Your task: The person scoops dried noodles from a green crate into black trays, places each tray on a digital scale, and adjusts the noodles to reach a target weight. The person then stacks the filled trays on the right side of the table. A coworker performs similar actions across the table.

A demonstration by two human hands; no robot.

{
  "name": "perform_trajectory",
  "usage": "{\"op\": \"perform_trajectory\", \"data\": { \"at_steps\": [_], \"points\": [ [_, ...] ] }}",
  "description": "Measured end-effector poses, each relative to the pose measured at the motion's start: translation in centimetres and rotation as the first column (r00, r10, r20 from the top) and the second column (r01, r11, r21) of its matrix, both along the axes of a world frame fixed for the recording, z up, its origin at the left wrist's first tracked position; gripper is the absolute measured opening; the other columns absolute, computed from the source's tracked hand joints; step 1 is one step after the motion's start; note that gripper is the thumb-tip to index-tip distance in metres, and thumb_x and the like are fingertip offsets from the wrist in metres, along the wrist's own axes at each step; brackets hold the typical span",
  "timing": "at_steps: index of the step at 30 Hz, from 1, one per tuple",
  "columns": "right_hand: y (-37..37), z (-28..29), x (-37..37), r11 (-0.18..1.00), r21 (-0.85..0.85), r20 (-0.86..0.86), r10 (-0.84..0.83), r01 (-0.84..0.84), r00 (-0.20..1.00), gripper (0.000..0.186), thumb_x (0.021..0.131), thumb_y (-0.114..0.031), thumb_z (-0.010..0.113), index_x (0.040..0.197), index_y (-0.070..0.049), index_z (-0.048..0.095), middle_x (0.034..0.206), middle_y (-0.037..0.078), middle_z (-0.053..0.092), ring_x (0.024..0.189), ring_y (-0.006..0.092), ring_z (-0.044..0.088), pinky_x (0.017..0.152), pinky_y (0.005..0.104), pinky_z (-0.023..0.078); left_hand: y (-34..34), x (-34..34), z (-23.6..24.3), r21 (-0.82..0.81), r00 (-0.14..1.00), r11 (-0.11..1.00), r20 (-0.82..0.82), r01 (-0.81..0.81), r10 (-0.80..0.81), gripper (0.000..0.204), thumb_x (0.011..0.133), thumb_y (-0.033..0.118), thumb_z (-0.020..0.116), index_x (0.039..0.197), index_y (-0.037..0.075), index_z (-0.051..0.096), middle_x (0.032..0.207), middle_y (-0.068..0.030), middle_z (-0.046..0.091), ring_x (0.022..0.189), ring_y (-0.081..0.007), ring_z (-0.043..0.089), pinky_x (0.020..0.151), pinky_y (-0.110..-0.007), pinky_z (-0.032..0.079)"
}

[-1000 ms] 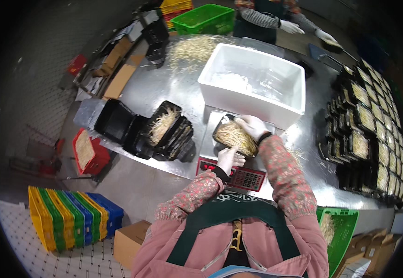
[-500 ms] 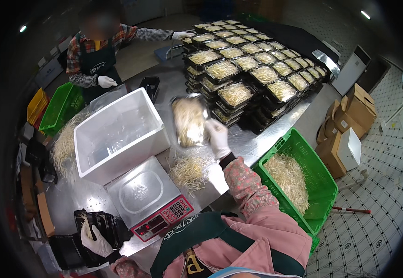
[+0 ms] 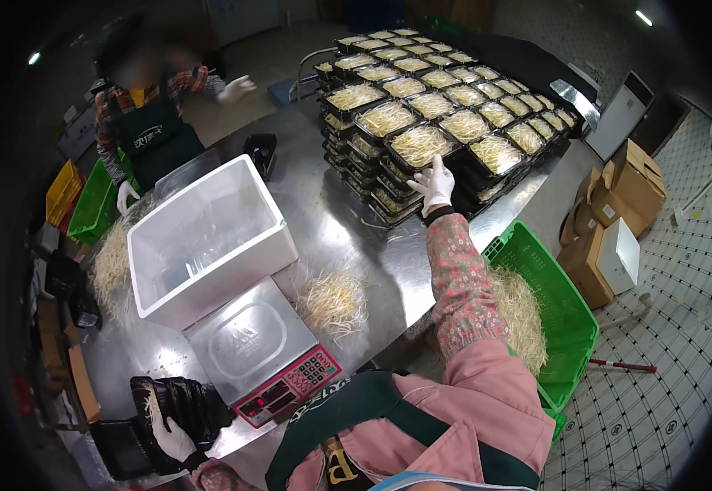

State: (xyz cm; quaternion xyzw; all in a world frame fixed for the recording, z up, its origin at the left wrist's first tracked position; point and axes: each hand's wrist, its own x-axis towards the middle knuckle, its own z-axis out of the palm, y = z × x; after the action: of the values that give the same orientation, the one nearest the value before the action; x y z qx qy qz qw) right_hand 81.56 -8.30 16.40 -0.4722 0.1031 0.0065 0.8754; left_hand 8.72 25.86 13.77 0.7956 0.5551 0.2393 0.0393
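Observation:
My right hand point(image 3: 434, 183), in a white glove, reaches out to the stacked trays, fingers spread against the near edge of a black tray of bean sprouts point(image 3: 421, 146). That tray rests on top of the stack's near corner. At the lower left my gloved left hand point(image 3: 174, 440) is closed on the side of an empty-looking black plastic tray point(image 3: 188, 409). A few pale sprouts point(image 3: 152, 405) show by its fingers. Between the hands stand a digital scale point(image 3: 245, 335) with a bare platform and a small heap of bean sprouts point(image 3: 333, 303).
A white foam box point(image 3: 286, 245) stands behind the scale on the metal table point(image 3: 356, 245). To my right is a green crate point(image 3: 573, 327) of sprouts. Cardboard boxes point(image 3: 630, 188) lie beyond it. Across the table stands a co-worker point(image 3: 155, 135) in a dark apron.
My right hand has carried a sprout-filled tray from above the table onto the stack. The co-worker's hand has drawn back from the stack. My left hand has barely moved.

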Motion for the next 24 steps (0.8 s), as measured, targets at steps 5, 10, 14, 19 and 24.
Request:
{"op": "perform_trajectory", "data": {
  "at_steps": [5,10,14,19,24],
  "points": [
    [-5.9,-9.4,-2.2,0.890,-0.380,0.168,-0.202,0.253,0.965,0.037,0.095,-0.029,0.060,0.122,-0.003,0.057,0.102,0.012,0.065,0.086,0.0227,0.065,0.077,0.0353,0.056,0.4,1.9,3.2,0.209,0.990,0.976,0.117,0.052,-0.078,0.033,0.094,0.015,0.059,0.121,-0.005,0.060,0.113,-0.0214,0.063,0.105,-0.0357,0.058,0.096,-0.040,0.043],
    [-4.5,-18.9,-2.8,0.027,-0.993,0.114,0.229,0.111,0.967,0.068,0.090,-0.042,0.059,0.143,-0.004,0.041,0.146,0.020,0.043,0.138,0.0375,0.035,0.113,0.0426,0.031,-1.7,4.0,7.8,0.291,0.958,0.953,0.237,0.090,-0.163,0.021,0.091,0.005,0.064,0.108,-0.007,0.062,0.099,-0.0137,0.064,0.091,-0.0251,0.059,0.086,-0.034,0.046],
    [-1.1,-21.6,-3.4,-0.177,-0.984,-0.053,0.304,0.002,0.951,0.073,0.091,-0.041,0.055,0.149,-0.006,0.029,0.154,0.019,0.030,0.145,0.0393,0.021,0.117,0.0486,0.021,-4.3,6.0,9.8,0.239,0.957,0.965,0.238,0.107,-0.165,0.018,0.090,0.001,0.062,0.107,-0.007,0.060,0.100,-0.0136,0.062,0.092,-0.0241,0.059,0.088,-0.032,0.046],
    [4.5,-21.0,-15.6,0.078,-0.996,0.035,0.802,-0.046,0.597,0.058,0.097,-0.034,0.048,0.145,-0.003,0.038,0.151,0.022,0.034,0.143,0.0378,0.028,0.118,0.0438,0.020,-6.3,11.2,9.5,0.285,0.943,0.942,0.227,0.175,-0.244,0.017,0.089,-0.001,0.064,0.104,-0.008,0.060,0.098,-0.0148,0.062,0.090,-0.0256,0.059,0.086,-0.034,0.047],
    [7.1,-20.0,-6.8,0.141,-0.972,0.234,0.553,0.187,0.799,0.053,0.092,-0.031,0.053,0.135,0.000,0.049,0.140,0.023,0.048,0.129,0.0370,0.045,0.109,0.0450,0.034,-10.7,24.1,10.8,0.231,0.800,0.840,0.260,0.491,-0.540,0.016,0.083,-0.007,0.065,0.099,-0.006,0.064,0.094,-0.0144,0.063,0.085,-0.0278,0.060,0.079,-0.036,0.048]
  ]
}}
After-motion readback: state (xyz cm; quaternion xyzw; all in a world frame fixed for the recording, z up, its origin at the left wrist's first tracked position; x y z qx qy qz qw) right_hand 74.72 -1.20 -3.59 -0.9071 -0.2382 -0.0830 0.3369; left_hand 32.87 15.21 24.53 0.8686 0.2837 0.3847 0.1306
